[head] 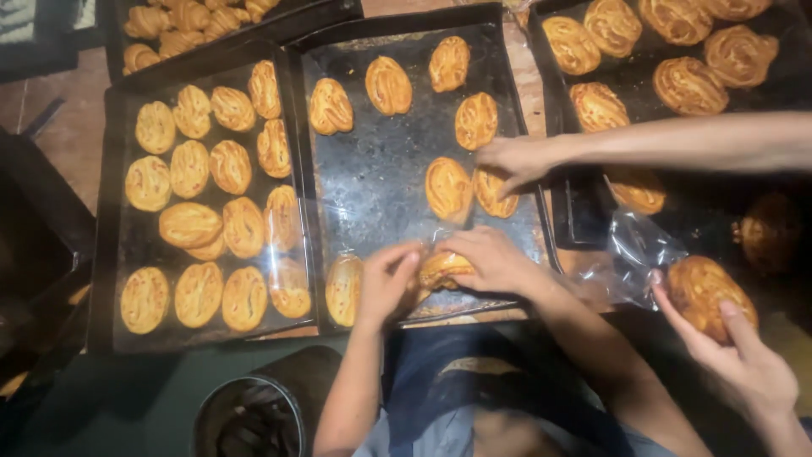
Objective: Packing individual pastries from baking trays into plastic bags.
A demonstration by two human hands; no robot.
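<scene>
Trays covered the bench, largest first: the left tray [108,254] packed with pastries, the middle tray [381,169] half bare, a third tray [550,93] at upper right. On the middle tray's near edge both hands met over one pastry [441,265]; the left hand [385,283] curled closed against its side, the right hand [491,258] gripped it from above, with clear plastic film [630,258] trailing off to the right. Pressed from both sides, the flaky pastry could crumble or shed layers, I judged. Another person's hand [512,161] reached in just beyond for a neighbouring pastry [493,191], so knuckles could collide there. A further hand [736,355] at lower right cradled a bun [706,288] touching the film, which might snag it.
</scene>
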